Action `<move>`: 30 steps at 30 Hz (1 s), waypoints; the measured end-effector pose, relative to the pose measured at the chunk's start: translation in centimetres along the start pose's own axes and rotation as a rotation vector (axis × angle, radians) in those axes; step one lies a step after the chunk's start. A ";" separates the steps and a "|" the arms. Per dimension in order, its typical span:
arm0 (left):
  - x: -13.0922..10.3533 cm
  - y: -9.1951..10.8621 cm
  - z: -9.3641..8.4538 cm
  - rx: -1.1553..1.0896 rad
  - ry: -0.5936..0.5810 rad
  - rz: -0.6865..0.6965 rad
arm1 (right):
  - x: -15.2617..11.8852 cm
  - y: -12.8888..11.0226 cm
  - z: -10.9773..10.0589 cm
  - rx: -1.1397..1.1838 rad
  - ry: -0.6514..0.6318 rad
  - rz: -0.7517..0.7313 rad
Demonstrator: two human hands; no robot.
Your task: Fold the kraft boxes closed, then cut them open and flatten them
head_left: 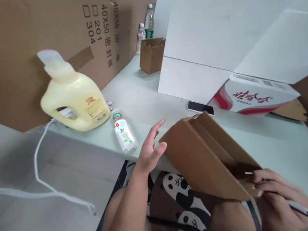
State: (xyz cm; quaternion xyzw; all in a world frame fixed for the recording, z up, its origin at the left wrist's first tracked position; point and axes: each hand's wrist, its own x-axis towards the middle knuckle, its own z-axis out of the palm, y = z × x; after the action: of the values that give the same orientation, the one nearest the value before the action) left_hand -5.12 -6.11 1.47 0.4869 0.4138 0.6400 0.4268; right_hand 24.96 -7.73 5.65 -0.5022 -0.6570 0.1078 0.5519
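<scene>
A brown cardboard box (201, 158) is tilted over the table's front edge, its open side showing inner flaps. My right hand (281, 193) grips the box's right end, with a thin pen-like tool (299, 207) also between its fingers. Near the box's left end, my left hand (152, 150) is raised with thumb and fingers apart, holding nothing. A clear bottle with a white and green label (124, 132) lies on the table left of that hand. Farther left is a pale yellow jug (77, 101) with a handle.
A phone (201, 108) lies beyond the box, before white cartons (194, 79) and a red-and-white carton (256, 95). A small brown box (152, 56) and upright bottles (149, 22) stand at the back. Large cardboard (56, 19) borders the left; a white cable (38, 158) hangs below.
</scene>
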 end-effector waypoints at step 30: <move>0.1 -1.9 2.9 0.122 -0.029 0.039 | -3.8 4.3 1.4 0.134 -0.111 0.236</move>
State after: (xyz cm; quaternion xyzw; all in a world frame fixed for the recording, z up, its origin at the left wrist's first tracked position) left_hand -2.05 -5.09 0.21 0.5291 0.4365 0.6145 0.3897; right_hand 25.68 -8.11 -0.25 -0.5313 -0.6143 0.2433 0.5303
